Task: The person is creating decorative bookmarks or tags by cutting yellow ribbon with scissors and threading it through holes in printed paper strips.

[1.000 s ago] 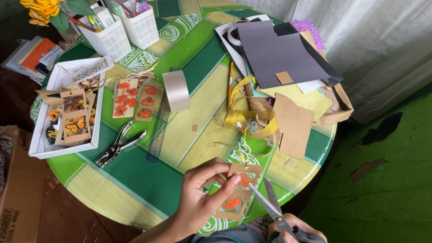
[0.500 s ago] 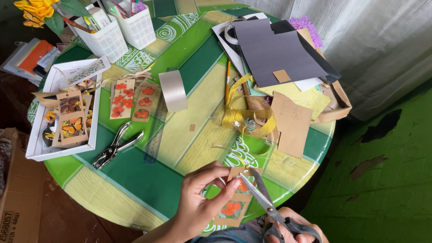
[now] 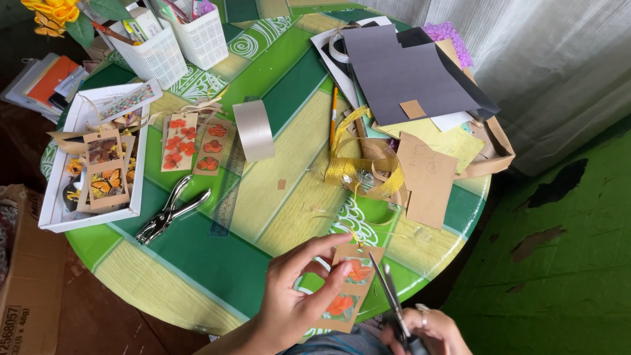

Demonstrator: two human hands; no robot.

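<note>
The left hand (image 3: 296, 299) pinches a brown bookmark with orange flowers (image 3: 348, 286) between thumb and fingers, at the near edge of the round green table (image 3: 217, 263). The right hand (image 3: 424, 332) is closed around scissors (image 3: 389, 296), blades touching the bookmark. Farther off lie a hole punch (image 3: 172, 212), gold ribbon (image 3: 358, 167) and two white baskets (image 3: 177, 43).

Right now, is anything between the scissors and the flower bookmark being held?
Nothing visible. The left hand pinches the bookmark, and the scissors in the right hand have their blades right at its right edge.

Scissors (image 3: 389, 292) further up the bookmark (image 3: 348, 289)
</note>
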